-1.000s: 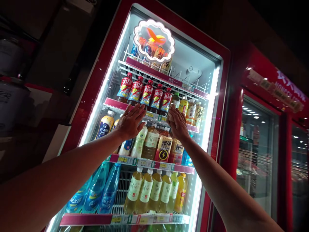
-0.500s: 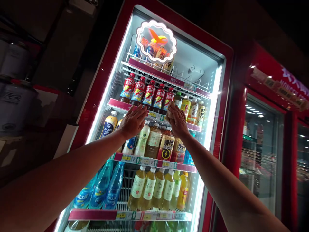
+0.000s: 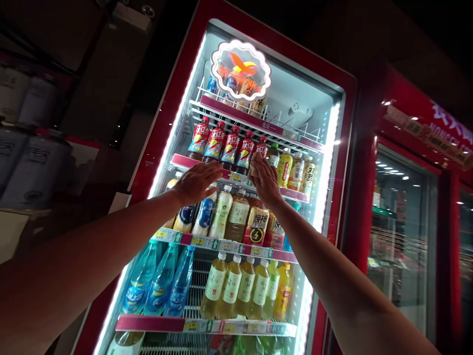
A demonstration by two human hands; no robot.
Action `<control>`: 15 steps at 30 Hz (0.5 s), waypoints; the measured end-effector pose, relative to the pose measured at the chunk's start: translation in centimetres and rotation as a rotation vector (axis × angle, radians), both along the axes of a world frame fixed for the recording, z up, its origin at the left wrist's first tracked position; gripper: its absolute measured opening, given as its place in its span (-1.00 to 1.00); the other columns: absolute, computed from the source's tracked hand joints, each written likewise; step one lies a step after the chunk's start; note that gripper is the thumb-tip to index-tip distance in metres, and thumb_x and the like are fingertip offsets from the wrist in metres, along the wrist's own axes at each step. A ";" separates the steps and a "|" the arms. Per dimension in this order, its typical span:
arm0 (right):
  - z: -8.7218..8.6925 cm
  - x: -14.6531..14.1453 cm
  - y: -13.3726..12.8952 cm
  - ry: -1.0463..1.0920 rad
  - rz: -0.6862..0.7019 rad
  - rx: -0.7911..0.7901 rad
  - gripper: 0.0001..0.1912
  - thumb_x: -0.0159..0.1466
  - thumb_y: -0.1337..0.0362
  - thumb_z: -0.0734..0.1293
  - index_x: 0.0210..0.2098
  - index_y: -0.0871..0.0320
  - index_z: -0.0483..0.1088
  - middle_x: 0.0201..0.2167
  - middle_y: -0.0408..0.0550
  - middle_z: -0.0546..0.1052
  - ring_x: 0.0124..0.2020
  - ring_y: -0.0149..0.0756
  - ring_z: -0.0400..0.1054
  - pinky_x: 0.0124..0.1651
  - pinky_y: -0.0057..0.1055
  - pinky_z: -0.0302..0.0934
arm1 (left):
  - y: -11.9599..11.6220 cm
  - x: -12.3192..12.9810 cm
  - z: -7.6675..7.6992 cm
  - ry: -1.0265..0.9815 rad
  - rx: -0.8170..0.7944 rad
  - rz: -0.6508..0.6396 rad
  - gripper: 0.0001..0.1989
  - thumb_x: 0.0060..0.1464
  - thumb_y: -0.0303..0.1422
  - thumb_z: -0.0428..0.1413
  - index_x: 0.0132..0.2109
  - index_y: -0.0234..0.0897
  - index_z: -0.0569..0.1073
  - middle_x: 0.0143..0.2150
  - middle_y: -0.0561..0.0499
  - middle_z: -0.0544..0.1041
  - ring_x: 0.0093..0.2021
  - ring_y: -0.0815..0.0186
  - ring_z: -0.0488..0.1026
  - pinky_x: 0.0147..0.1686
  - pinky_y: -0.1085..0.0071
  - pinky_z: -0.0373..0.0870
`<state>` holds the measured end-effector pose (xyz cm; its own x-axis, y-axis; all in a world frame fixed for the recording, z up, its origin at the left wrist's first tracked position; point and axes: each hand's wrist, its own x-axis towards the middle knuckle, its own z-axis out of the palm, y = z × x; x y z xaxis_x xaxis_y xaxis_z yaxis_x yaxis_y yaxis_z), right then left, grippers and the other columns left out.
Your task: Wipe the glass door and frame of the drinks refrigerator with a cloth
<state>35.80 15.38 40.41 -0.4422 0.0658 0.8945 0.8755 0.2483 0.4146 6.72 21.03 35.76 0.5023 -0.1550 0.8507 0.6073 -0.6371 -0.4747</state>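
A lit drinks cooler with a red frame (image 3: 173, 84) stands in front of me. My left hand (image 3: 197, 182) is raised before its glass, fingers extended and thumb apart, with nothing in it. It is just below the row of red-capped bottles (image 3: 229, 145). My right hand (image 3: 264, 177) is held up to the right of it, palm toward the glass, over a light brown cloth (image 3: 254, 167) that shows at its left edge. Behind that hand are the rightmost red-labelled bottle and part of the shelf edge.
Lower shelves hold blue bottles (image 3: 158, 281) and pale green-labelled bottles (image 3: 232, 281). A glowing round sign (image 3: 241, 70) is at the top of the glass. Another red cooler (image 3: 410, 118) stands at the right, and stacked pale containers (image 3: 37, 162) at the left.
My right hand has shifted slightly left across the glass with the cloth. My left hand has moved slightly left. The view has shifted a little.
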 end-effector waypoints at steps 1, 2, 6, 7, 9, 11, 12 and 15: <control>0.0 -0.2 0.1 0.019 0.002 0.009 -0.49 0.50 0.18 0.12 0.41 -0.03 0.21 0.42 -0.04 0.35 0.50 -0.12 0.10 0.47 0.06 0.06 | 0.1 -0.7 0.1 -0.025 -0.003 0.024 -0.50 0.30 -0.18 0.07 0.31 -0.23 0.38 0.45 -0.15 0.29 0.50 0.08 0.16 0.43 -0.04 0.18; -0.2 -0.4 0.2 0.032 0.001 0.014 -0.49 0.49 0.18 0.13 0.41 -0.05 0.20 0.42 -0.05 0.35 0.50 -0.12 0.10 0.47 0.07 0.05 | 0.3 -1.6 0.2 -0.057 -0.005 0.049 -0.43 0.29 -0.12 0.08 0.36 -0.21 0.33 0.49 -0.15 0.23 0.53 0.05 0.08 0.45 -0.08 0.10; -1.4 -0.8 0.3 0.008 -0.005 0.007 -0.50 0.49 0.14 0.16 0.39 -0.03 0.23 0.41 -0.05 0.36 0.50 -0.12 0.09 0.49 0.06 0.02 | 1.0 -5.0 0.1 -0.208 -0.030 0.150 -0.35 0.34 -0.02 -0.03 0.45 -0.13 0.16 0.57 -0.14 0.02 0.58 0.02 -0.12 0.49 -0.17 -0.13; -1.6 -0.8 0.3 0.000 -0.004 0.005 -0.50 0.49 0.13 0.16 0.38 -0.01 0.25 0.41 -0.03 0.37 0.50 -0.13 0.10 0.49 0.06 0.02 | 1.1 -5.6 0.1 -0.222 -0.049 0.177 -0.34 0.35 0.00 -0.07 0.46 -0.15 0.14 0.58 -0.15 -0.01 0.58 -0.01 -0.15 0.49 -0.20 -0.14; -1.4 -0.9 0.3 -0.005 -0.003 -0.002 -0.51 0.49 0.12 0.15 0.38 -0.01 0.25 0.41 -0.03 0.36 0.49 -0.14 0.11 0.48 0.05 0.03 | 1.1 -6.4 -0.1 -0.222 -0.079 0.227 -0.30 0.35 0.03 -0.11 0.47 -0.22 0.13 0.58 -0.21 -0.04 0.58 -0.09 -0.17 0.46 -0.25 -0.12; -0.7 -1.3 0.5 0.004 -0.005 -0.008 -0.51 0.49 0.13 0.14 0.38 -0.04 0.25 0.42 -0.05 0.34 0.49 -0.14 0.12 0.48 0.05 0.04 | 0.9 -6.7 -0.1 -0.209 -0.102 0.274 -0.26 0.34 0.06 -0.12 0.48 -0.29 0.12 0.57 -0.28 -0.05 0.57 -0.17 -0.17 0.44 -0.30 -0.09; -0.3 -1.5 0.6 0.013 -0.004 -0.005 -0.50 0.49 0.15 0.13 0.39 -0.05 0.24 0.43 -0.06 0.33 0.49 -0.14 0.11 0.48 0.05 0.04 | 0.7 -6.8 0.0 -0.198 -0.111 0.292 -0.25 0.34 0.06 -0.12 0.48 -0.31 0.12 0.57 -0.30 -0.06 0.57 -0.19 -0.17 0.43 -0.31 -0.07; 0.4 -2.4 1.2 0.049 0.003 0.024 -0.50 0.49 0.19 0.12 0.39 -0.04 0.23 0.44 -0.06 0.31 0.50 -0.13 0.09 0.48 0.07 0.03 | 0.4 -7.5 0.5 -0.134 -0.129 0.311 -0.28 0.35 0.03 -0.10 0.47 -0.30 0.15 0.57 -0.27 -0.05 0.56 -0.17 -0.11 0.43 -0.23 -0.01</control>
